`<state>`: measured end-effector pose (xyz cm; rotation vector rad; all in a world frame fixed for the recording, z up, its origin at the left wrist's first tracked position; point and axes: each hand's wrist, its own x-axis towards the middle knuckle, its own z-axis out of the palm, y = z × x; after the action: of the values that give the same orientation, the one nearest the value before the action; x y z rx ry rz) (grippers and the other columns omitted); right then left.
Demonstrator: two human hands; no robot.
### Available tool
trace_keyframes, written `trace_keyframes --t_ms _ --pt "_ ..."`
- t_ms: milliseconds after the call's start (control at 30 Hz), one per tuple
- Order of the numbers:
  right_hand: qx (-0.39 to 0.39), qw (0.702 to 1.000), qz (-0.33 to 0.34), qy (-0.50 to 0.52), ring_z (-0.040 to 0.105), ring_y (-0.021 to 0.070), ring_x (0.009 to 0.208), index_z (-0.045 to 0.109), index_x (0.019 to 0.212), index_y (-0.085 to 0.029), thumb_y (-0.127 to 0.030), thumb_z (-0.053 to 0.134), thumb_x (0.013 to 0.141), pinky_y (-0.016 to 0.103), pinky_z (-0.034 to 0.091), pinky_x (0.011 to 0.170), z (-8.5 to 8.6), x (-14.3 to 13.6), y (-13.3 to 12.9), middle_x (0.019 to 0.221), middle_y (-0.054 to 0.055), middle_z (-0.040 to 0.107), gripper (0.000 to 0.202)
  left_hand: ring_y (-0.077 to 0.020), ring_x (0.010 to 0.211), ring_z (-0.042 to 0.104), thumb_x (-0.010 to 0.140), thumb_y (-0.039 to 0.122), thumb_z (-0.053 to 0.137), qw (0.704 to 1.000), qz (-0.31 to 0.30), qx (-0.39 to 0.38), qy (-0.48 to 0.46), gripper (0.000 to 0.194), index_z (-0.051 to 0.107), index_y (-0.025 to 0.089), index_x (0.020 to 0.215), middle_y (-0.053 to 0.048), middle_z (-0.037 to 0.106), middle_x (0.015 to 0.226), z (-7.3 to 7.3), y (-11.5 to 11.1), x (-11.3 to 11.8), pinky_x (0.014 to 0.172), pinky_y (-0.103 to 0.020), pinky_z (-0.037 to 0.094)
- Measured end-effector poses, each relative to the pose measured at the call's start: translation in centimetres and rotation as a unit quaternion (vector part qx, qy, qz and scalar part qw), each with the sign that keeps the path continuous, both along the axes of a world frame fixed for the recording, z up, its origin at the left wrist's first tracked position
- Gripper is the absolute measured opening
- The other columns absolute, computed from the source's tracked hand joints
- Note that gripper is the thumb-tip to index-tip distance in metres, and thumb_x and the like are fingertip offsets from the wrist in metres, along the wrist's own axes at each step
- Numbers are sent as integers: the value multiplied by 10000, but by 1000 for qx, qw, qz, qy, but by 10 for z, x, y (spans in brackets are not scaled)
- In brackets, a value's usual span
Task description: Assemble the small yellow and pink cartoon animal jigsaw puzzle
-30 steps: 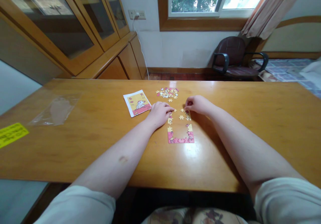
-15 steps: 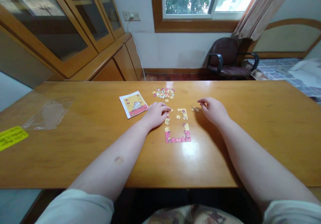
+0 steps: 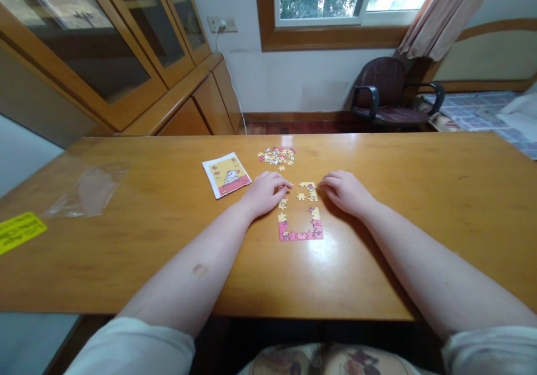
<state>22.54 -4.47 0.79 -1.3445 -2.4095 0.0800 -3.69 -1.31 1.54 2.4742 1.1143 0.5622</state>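
Note:
A partly joined jigsaw lies on the table, its pink bottom strip (image 3: 300, 236) making a U with short yellow-topped sides. Above it, a yellow corner section (image 3: 311, 190) sits apart, with a single yellow puzzle piece (image 3: 301, 196) beside it. My left hand (image 3: 267, 192) rests over the left column of pieces (image 3: 282, 203), fingers stretched and covering part of it. My right hand (image 3: 344, 191) is just right of the corner section, fingers bent and close together with the tips by its edge. Whatever those fingers hold, if anything, is hidden.
A heap of loose puzzle pieces (image 3: 277, 155) lies at the far side of the table (image 3: 168, 268). Left of my left hand is a picture card (image 3: 227, 175). A clear plastic bag (image 3: 86, 192) and a yellow label (image 3: 20, 233) are at the far left.
My right hand has moved left and down to the corner section, now covering the spot where a few loose pieces lay. My left hand stays at the left column. The view has shifted slightly.

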Motion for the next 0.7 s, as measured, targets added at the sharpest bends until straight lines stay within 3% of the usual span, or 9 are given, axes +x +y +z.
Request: trace_keyframes --t_ms 267,367,533,700 --pt "-10 1000 7 3 591 214 806 709 904 -156 -132 477 826 333 435 787 3 -7 -3 878 98 694 246 -235 1156 456 875 318 523 991 -117 -7 67 283 669 342 1116 -20 601 1223 4 -11 7 1024 -452 299" --pt "-8 1000 4 7 593 218 806 710 905 -156 -142 475 830 336 437 783 2 -5 -2 872 102 694 247 -233 1148 454 894 323 498 988 -136 -8 71 278 673 338 1109 -4 640 1190 4 -12 8 1045 -465 250" --pt "-11 1000 20 10 594 218 823 709 946 -156 -159 465 850 341 436 792 1 -5 -2 887 106 696 263 -214 1065 495 901 304 475 991 -120 3 66 285 663 290 1115 -16 670 1094 6 -12 8 996 -413 310" --pt "-33 997 68 13 574 206 858 710 999 -179 -142 457 865 352 412 811 6 -13 -7 995 99 708 289 -218 1027 525 880 258 480 997 -46 17 52 235 673 241 1012 -31 665 1039 3 -9 8 980 -414 343"
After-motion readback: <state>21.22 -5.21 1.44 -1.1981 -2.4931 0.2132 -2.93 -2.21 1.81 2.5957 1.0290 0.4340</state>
